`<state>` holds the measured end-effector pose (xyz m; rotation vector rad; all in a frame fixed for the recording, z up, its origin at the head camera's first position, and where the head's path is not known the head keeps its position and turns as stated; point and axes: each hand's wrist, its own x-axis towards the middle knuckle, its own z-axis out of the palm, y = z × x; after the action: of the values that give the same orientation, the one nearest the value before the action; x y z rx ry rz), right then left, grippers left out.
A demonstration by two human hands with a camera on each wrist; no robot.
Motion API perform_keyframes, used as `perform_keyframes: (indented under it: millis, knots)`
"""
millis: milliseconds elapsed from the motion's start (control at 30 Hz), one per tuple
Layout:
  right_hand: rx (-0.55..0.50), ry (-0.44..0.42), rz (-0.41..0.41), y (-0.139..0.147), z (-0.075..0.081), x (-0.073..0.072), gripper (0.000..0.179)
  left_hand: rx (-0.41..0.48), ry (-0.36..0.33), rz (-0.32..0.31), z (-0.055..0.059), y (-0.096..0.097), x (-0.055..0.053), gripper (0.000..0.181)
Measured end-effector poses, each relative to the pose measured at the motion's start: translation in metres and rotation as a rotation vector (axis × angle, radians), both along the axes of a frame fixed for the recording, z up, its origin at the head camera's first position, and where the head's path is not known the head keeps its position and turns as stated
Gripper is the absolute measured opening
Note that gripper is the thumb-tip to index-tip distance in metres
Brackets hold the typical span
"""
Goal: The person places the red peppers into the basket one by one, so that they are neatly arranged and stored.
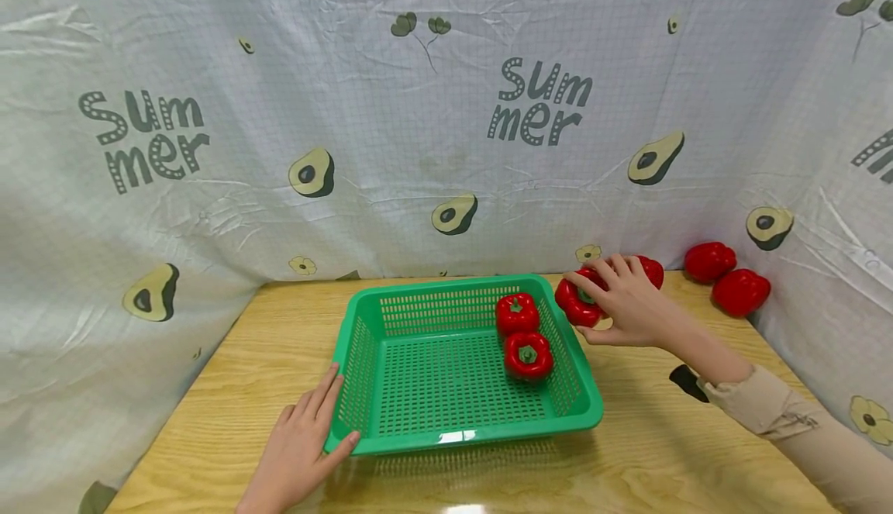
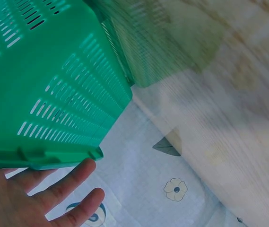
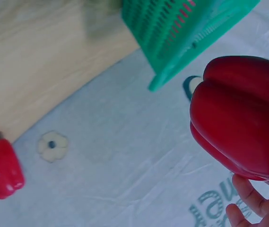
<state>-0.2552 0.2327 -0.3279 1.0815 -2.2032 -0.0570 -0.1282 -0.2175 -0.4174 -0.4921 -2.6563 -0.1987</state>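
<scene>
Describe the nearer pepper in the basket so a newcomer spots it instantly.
On the wooden table, find the green perforated basket. Inside, toward the right, is the near red bell pepper, just in front of the far red bell pepper. Unlike that neighbour, it sits closer to the front rim.

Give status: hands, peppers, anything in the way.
Left hand touching left rim of basket. Right hand gripping a pepper beside right rim. Two peppers in basket; more peppers outside, right. Nothing but right rim visible in the way.

a creased avocado-print cloth point(image 1: 377, 126) hangs behind a glossy wooden table point(image 1: 230, 374).
</scene>
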Motion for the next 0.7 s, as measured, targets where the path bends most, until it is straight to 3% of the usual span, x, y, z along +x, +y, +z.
perform_keyframes:
  millis: [400, 700]
  knots:
    - [0.004, -0.013, 0.042, -0.050, 0.020, -0.005, 0.067, 0.004, -0.014, 0.004, 0.000, 0.000, 0.000, 0.072]
    - [-0.061, -0.098, 0.012, -0.081, 0.025, -0.011, 0.062, 0.003, -0.018, 0.004, 0.000, 0.001, 0.000, 0.072]
